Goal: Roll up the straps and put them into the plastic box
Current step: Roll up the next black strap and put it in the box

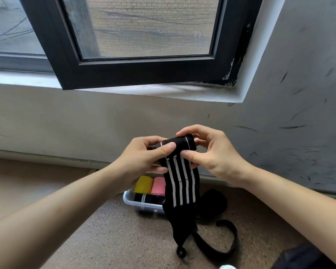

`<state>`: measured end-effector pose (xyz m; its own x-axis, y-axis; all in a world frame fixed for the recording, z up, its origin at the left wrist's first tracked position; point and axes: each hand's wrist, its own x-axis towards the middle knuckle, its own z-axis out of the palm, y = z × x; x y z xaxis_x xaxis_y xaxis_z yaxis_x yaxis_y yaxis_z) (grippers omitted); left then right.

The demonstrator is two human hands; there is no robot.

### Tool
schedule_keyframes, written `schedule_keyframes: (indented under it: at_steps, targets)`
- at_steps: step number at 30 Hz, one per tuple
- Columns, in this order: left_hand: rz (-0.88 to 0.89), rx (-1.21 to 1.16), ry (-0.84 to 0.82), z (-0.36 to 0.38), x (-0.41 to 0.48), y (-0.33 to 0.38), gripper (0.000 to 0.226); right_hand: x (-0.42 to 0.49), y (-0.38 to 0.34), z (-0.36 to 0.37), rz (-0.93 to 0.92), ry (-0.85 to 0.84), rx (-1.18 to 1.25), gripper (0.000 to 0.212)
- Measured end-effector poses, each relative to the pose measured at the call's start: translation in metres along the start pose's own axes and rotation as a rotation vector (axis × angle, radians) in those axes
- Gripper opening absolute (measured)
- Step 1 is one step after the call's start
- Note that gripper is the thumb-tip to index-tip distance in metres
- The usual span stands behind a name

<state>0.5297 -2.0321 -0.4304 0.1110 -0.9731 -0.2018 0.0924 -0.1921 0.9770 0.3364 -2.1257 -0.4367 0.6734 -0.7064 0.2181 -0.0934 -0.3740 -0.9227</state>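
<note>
While the striped strap [180, 187] hangs in the air above the plastic box [142, 206], both hands hold its upper end, which is wound into a short roll [179, 143]. The left hand [144, 158] pinches the roll's left end: its thumb lies flat on the near face and its curled fingers close in behind, mostly hidden by the cloth. The right hand [211, 154] grips the right end, with the forefinger arched over the top of the roll, the thumb pressed on the flat strap just under it, and the other fingers curled behind. From the roll the unrolled length drops straight down across the right part of the box, hiding that corner, and its narrow black tail [227, 237] curls on the floor on the person's side of the box. Inside the box lie a yellow roll [143, 184] and a pink roll [158, 186] side by side at the far wall, with a black roll [144, 198] just nearer. To the right of the box, on the floor, sits another black strap [213, 202], bunched up.
</note>
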Motion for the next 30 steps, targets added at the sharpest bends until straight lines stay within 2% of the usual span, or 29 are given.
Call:
schedule_keyframes:
  at_steps: [3,6,9,13,17,20,26,30]
  targets:
    - [0.064,0.014,0.039,0.001,0.000,0.000,0.025,0.001,0.000,-0.002,0.073,-0.039,0.048,0.038]
    - [0.188,0.118,0.105,0.003,0.002,-0.001,0.020,0.002,-0.005,-0.005,0.222,-0.103,0.184,0.030]
    - [0.297,0.167,0.121,0.006,0.003,-0.006,0.022,0.005,-0.005,-0.008,0.320,-0.154,0.176,0.054]
    - [0.415,0.254,0.118,0.003,0.004,-0.007,0.026,0.005,-0.007,-0.008,0.323,-0.173,0.183,0.057]
    - [0.486,0.343,0.127,0.001,0.005,-0.009,0.030,0.005,-0.010,-0.006,0.296,-0.160,0.222,0.043]
    - [0.407,0.273,0.105,0.004,0.003,-0.008,0.031,0.004,-0.009,-0.006,0.280,-0.153,0.231,0.034]
    - [0.032,0.107,0.059,0.008,-0.003,0.003,0.045,0.005,-0.005,-0.008,0.204,-0.077,0.194,0.025]
    - [-0.049,0.107,0.057,0.008,-0.003,0.007,0.045,0.004,0.000,-0.004,0.145,-0.046,0.174,0.023]
